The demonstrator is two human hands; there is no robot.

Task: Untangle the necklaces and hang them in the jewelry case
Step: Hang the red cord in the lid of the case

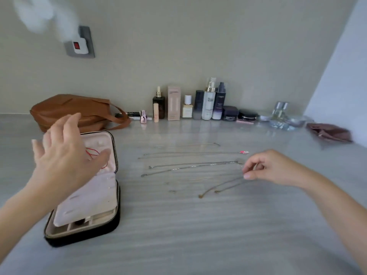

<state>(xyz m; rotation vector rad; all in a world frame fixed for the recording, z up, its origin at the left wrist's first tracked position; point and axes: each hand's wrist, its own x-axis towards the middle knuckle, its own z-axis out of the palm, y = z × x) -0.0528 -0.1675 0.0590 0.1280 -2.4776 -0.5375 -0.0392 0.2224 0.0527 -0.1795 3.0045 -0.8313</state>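
Left hand (65, 155) hovers over open case (111, 221), fingers (73, 124) spread, holding nothing. Case lies at bench (198, 235) left, red cord (92, 152) in its far half. Right hand (266, 167) pinches one chain (222, 185) by thumb and forefinger (other fingers curled). Chain trails left on bench, nearest of several necklaces (190, 164) in rows beside case. Brown bag (69, 110), bottles (208, 102) along wall.

Soft even daylight, slight blur, wide-angle distortion
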